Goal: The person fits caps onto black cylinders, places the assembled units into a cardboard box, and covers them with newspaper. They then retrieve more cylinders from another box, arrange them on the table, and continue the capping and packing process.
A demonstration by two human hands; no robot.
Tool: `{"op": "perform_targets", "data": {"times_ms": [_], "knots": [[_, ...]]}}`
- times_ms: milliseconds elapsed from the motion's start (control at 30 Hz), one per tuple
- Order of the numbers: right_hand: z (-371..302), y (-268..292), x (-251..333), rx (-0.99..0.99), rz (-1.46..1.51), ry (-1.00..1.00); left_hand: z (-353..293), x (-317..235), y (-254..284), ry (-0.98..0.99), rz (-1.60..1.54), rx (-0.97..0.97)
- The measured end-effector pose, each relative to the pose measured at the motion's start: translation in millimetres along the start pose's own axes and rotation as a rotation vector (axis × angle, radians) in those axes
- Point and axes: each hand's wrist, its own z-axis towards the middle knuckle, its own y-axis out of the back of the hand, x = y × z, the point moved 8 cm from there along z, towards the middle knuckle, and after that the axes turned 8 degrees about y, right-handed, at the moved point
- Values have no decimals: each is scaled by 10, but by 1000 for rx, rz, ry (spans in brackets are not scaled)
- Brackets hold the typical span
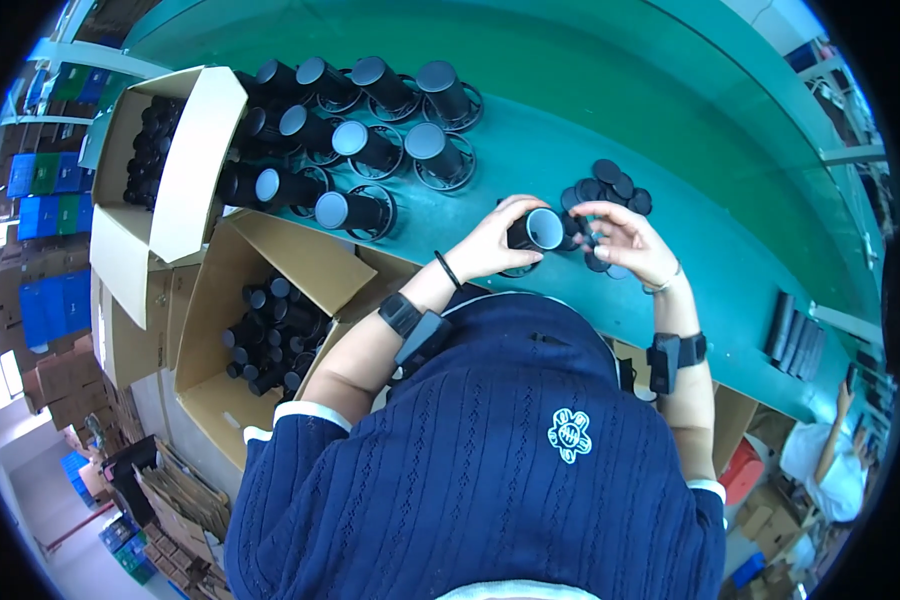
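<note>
My left hand (500,237) is wrapped round a black cylinder (544,229) whose pale round end faces up. Just to its right, my right hand (625,243) pinches a small black piece (585,236), partly covered by the fingers and blurred, so its exact shape is unclear. Beyond the right hand lies a loose heap of black round discs (606,172), and a few more discs show beneath its fingers. To the left, several black cylinders (433,142) stand on black ring-shaped bases in rows on the green table (530,130).
An open cardboard box (202,170) with small black parts stands at the table's left end. Below it, another open box (210,330) holds many black cylinders. Dark tubes (796,340) lie together at the right. Another person (825,465) is at the far right.
</note>
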Motion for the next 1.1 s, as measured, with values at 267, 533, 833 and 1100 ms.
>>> {"op": "perform_targets", "data": {"times_ms": [267,533,833,1100], "knots": [[-62,12,-157,-146,582,117,76,193,-177,247,-202,98],[58,-225,200,-136,-921,269,71,-7,-175,99,-105,104],[108,-316,155,-135,-1032,273,77,103,-279,75,-2,17],[78,-345,153,-138,-1058,297,72,100,-282,70,4,-7]]}}
